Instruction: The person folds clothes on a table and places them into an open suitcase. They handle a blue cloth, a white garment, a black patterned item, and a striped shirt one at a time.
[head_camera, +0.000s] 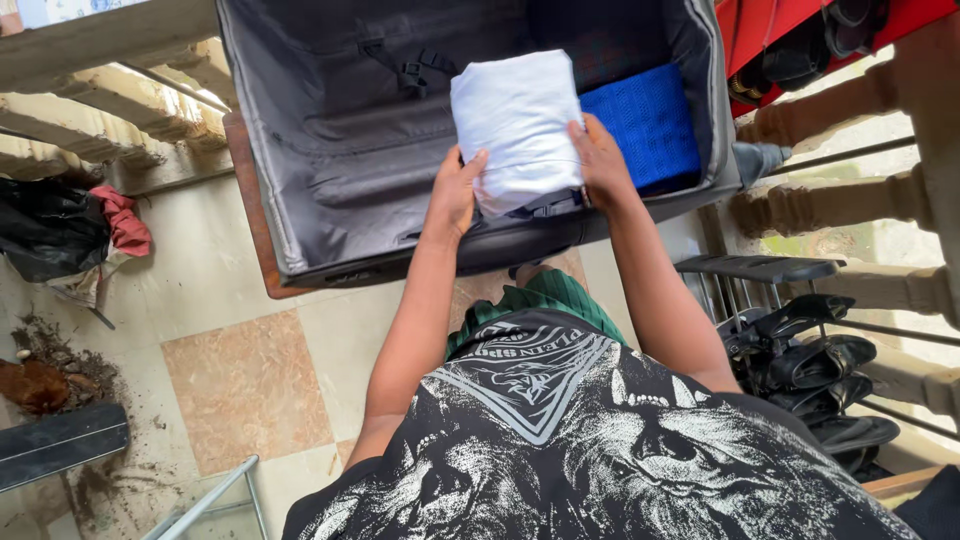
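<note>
Both hands grip a folded white cloth bundle (517, 125), one on each side. Left hand (455, 190) clamps its lower left edge, fingers curled onto the fabric; right hand (603, 160) clamps the lower right edge, thumb on top. The bundle is held over the open grey fabric suitcase (330, 130), above its near rim, tilted slightly. Just right of it, inside the suitcase, lies a folded blue knitted cloth (650, 125), partly covered by the white bundle. Black buckle straps (415, 70) sit against the suitcase lining behind. The suitcase rests on a brown wooden surface (250, 215). Person wears a black printed shirt. Right side: black metal rack of dark sandals (810, 370) by a stone balustrade (850, 210). Far left: black bag and red cloth (125, 225) on the tiled floor (240, 390).
</note>
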